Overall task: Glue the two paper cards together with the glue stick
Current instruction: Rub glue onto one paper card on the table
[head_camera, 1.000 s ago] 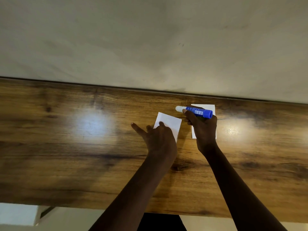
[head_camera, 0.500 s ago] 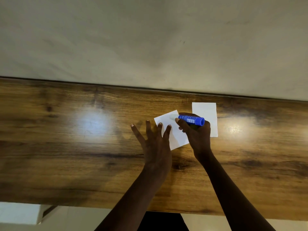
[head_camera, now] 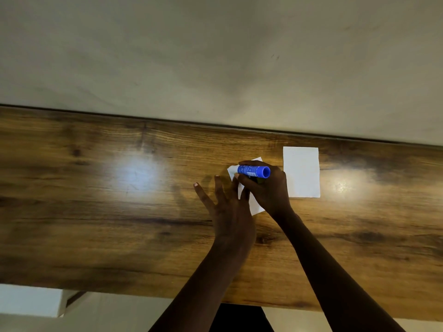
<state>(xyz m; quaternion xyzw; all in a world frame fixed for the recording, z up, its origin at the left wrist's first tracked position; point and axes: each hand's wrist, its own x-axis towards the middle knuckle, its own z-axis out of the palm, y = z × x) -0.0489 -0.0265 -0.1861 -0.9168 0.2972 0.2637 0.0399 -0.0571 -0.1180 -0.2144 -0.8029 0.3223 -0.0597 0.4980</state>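
Two white paper cards lie on the wooden table [head_camera: 96,224]. The left card [head_camera: 255,207] is tilted and mostly hidden under both hands. My left hand [head_camera: 227,212] lies flat with fingers spread, its right fingers pressing the card's left edge. My right hand [head_camera: 268,190] grips a blue glue stick [head_camera: 254,171], held sideways with its tip pointing left, down on the card's upper left part. The second card [head_camera: 301,172] lies flat and uncovered just right of my right hand.
A pale wall [head_camera: 215,56] rises directly behind the table's far edge. The table's near edge [head_camera: 119,289] runs across the bottom, with pale floor below it. Bright light reflections shine on the wood left and right of the cards.
The left card went from lifted to flat on the table under my spread left hand. My right hand moved left off the right card and brought the glue stick's tip down onto the left card.
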